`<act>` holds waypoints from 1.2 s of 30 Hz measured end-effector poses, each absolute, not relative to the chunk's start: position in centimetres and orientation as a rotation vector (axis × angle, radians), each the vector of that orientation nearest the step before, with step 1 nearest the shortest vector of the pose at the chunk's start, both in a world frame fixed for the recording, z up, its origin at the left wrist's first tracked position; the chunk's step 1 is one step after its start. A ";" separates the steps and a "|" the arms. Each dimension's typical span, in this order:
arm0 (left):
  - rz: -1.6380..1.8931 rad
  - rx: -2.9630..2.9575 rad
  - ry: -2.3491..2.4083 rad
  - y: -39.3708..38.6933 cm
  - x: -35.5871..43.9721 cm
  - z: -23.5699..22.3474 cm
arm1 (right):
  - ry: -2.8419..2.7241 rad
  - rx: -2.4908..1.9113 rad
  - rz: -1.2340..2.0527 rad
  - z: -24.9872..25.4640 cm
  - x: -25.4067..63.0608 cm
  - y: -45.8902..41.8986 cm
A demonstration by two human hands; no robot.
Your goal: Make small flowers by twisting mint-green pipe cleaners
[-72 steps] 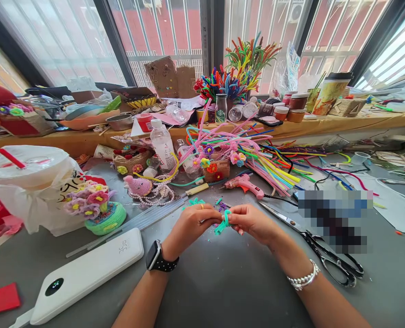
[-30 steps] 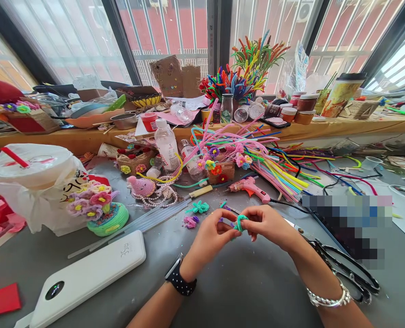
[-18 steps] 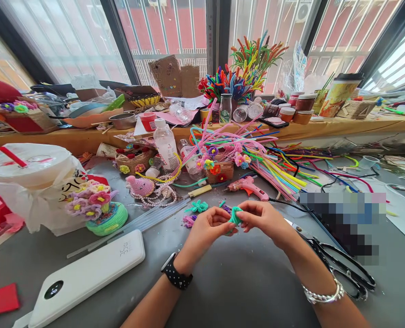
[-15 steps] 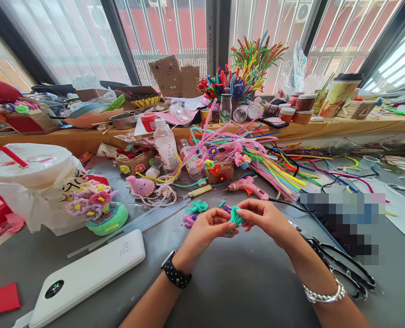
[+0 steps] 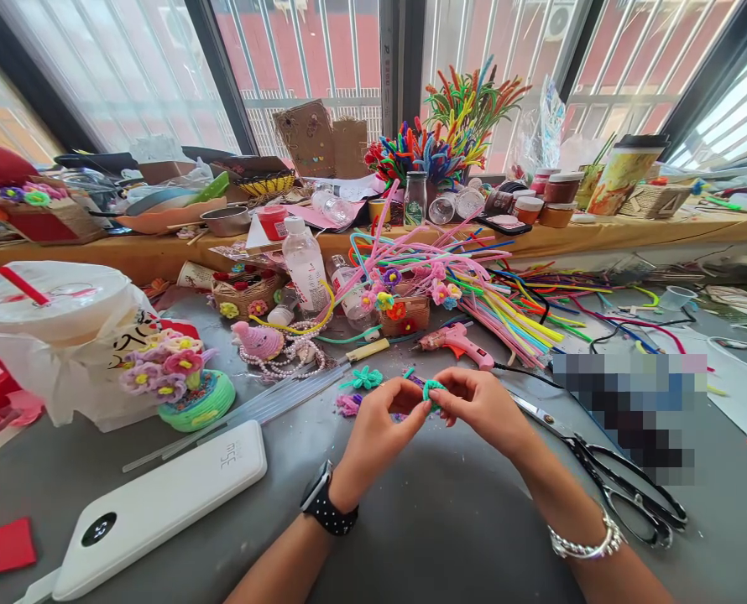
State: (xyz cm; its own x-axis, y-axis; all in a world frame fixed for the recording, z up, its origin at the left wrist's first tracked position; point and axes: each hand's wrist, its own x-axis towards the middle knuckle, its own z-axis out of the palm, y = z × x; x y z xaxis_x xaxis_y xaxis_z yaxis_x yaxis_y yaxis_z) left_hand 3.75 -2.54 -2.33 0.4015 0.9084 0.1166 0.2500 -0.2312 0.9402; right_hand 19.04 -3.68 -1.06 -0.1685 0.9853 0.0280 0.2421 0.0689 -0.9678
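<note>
Between my two hands is a small looped piece of teal pipe cleaner (image 5: 434,389), held above the grey table. My left hand (image 5: 387,434) pinches its left side with thumb and fingers. From the other side my right hand (image 5: 479,411) grips it, fingertips close to those of the left. My fingers cover much of the piece. Just behind my left hand lie a teal pipe cleaner flower (image 5: 366,378) and a pink and purple fuzzy piece (image 5: 348,405), partly hidden. A pink glue gun (image 5: 454,342) rests beyond my right hand.
Black-handled scissors (image 5: 625,486) lie right of my right arm. A white power bank (image 5: 165,507), clear glue sticks (image 5: 273,403) and a bagged drink cup (image 5: 65,335) are at left. Loose pipe cleaners (image 5: 518,319) spread behind, before a crowded ledge (image 5: 178,256).
My hands have turned and drawn closer around the teal piece, so less of it shows. My right forearm has shifted left, uncovering more of the scissors.
</note>
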 end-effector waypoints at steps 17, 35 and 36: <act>0.939 1.935 1.094 -2.7 3.9 -3.3 | -1.503 -1.270 1.091 -2.2 18.3 -3.5; 0.939 2.343 1.205 -1.6 2.3 -2.6 | -1.417 -1.218 1.182 -2.2 18.4 -3.3; 0.914 2.308 1.204 -1.6 2.4 -2.5 | -1.395 -1.215 1.178 -2.3 18.5 -3.2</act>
